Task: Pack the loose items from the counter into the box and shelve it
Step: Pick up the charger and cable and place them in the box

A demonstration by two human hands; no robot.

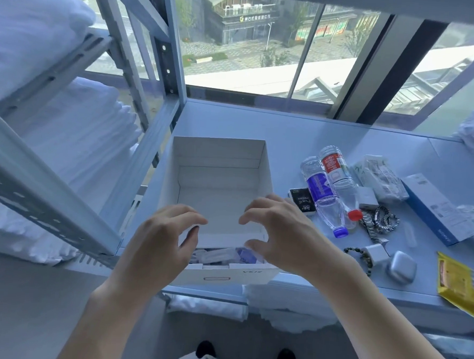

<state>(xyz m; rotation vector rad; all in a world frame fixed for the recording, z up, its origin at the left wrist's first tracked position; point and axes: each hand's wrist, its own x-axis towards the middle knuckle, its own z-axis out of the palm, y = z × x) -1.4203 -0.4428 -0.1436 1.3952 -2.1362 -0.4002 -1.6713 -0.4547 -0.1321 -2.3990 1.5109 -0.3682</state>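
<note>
A broad window (pixel 266 42) with pale metal frames and one dark upright post fills the far wall, letting in cool daylight and looking down on a grey paved street and a dark low building. Left of it rises a light grey slotted steel shelving rack (pixel 50 168) whose tiers carry stacks of folded white linen (pixel 75 130). Below lies a smooth grey floor (pixel 28 305), with more white bundles under the pale blue-white counter (pixel 288 132).

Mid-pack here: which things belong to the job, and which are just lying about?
Job: white box; two water bottles; blue carton; yellow packet; earbud case; bracelets.
Lying about: folded white linen on rack; window.
</note>
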